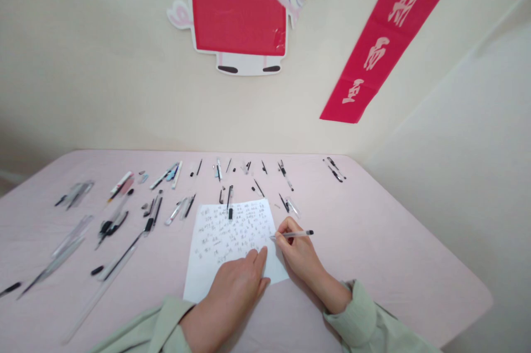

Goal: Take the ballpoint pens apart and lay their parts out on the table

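Observation:
A white sheet of paper point(199, 267) lies in front of me, its upper part covered with rows of handwriting. My left hand point(238, 284) rests flat on the lower half of the sheet, fingers stretched out. At the sheet's right edge, my right hand point(296, 248) is closed around a clear pen point(301, 233) with a black end. The pen's tip points left and meets the paper near the end of a written line; whether it presses on it I cannot tell. Another dark pen part point(230, 213) lies across the sheet's top edge.
Dismantled pens, refills and caps lie across the pink table point(373, 242), mostly left and behind the paper. A long clear tube point(99, 295) is at the near left, and black pens point(333, 170) lie at the back right. A wall with a red banner point(375, 54) stands behind.

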